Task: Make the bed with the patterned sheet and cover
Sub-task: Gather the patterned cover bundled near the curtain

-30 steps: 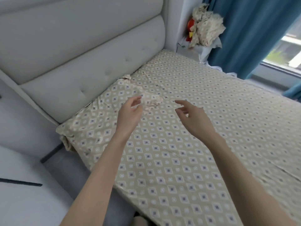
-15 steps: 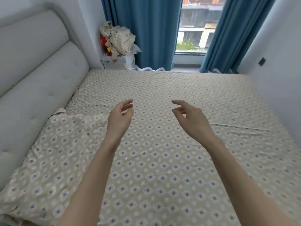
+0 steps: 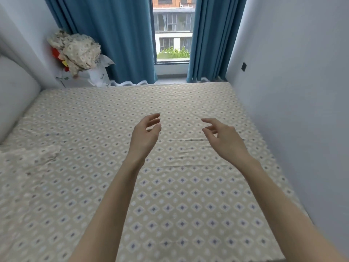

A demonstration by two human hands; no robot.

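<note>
Left of bed [image 3: 188, 205]: padded white headboard [image 3: 13, 95], runs along bed's left side.
Past bed's far-left corner: patterned cloth heap [image 3: 79, 52], crumpled, sat on a white stand [image 3: 95, 76] w/ sth red [image 3: 55, 53] tucked behind; off the bed, apart from the sheet.
On bed: patterned sheet [image 3: 132, 103], beige w/ diamond print, spread over the whole top, reaches all visible edges.
Nr bed's left edge: rumpled patch [image 3: 32, 156] in the sheet, close to headboard.
Over bed's middle, left: left hand [image 3: 144, 135], raised above sheet, palm turned inward, fingers loosely curled; grip slack, has hold of nothing.
Across bed's middle: crease [image 3: 188, 139] in the sheet, runs side to side, seen btwn the two hands.
Over bed's middle, right: right hand [image 3: 224, 140], also raised above sheet, back of hand up, fingers loosely bent toward the left hand; grip slack, nothing in it. Hands apart, not touching.
Beyond bed's far edge: blue curtains [image 3: 117, 38] either side of a window [image 3: 172, 29].
Right of bed: pale wall [image 3: 302, 91] tight against bed's right side; small dark wall plate [image 3: 244, 66] on it nr the far corner.
</note>
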